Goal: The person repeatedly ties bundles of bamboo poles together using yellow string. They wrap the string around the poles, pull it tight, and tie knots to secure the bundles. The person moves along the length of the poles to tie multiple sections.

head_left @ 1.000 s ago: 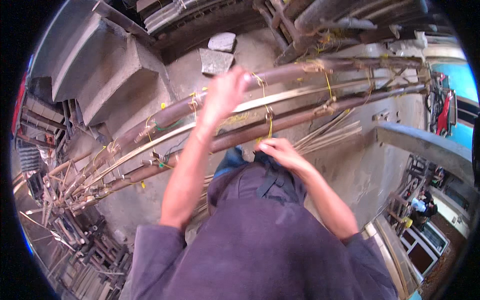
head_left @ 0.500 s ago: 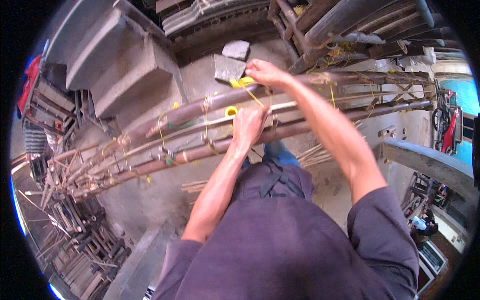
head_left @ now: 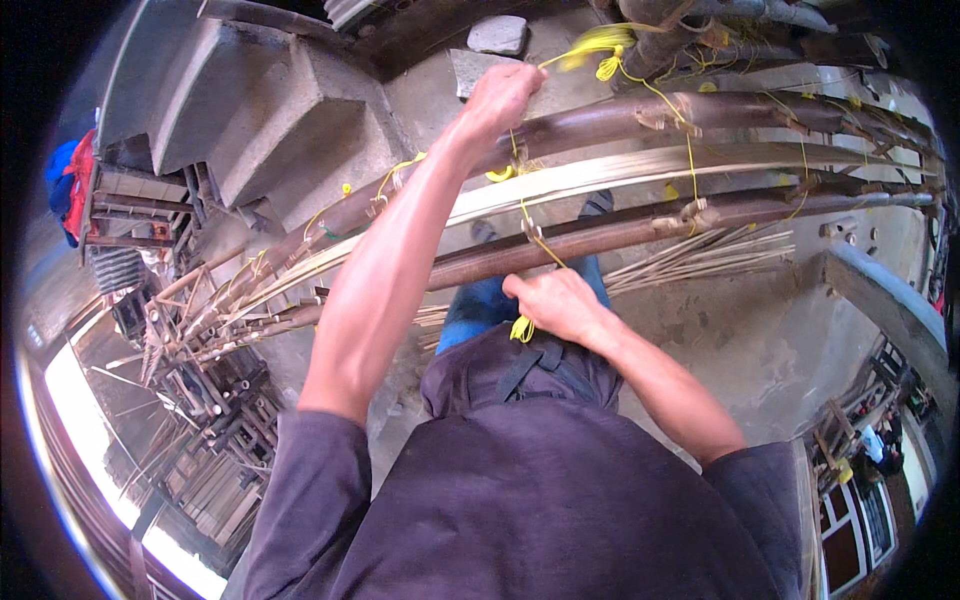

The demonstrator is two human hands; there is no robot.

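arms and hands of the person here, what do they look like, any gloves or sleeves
The left hand and right hand are bare, with no gloves, rings or watch that I can make out. The forearms are bare too. Short, loose, dark purplish-grey sleeves cover the upper arms, with no visible markings.

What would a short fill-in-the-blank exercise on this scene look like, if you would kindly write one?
1. Of the two hands, the one reaching farther from the body is the person's ____ hand.
2. The cord bundle just below the right hand in the picture is ____ in colour.
3. The number of pale stone slabs near the top is ____.

Missing words: left; yellow; two.
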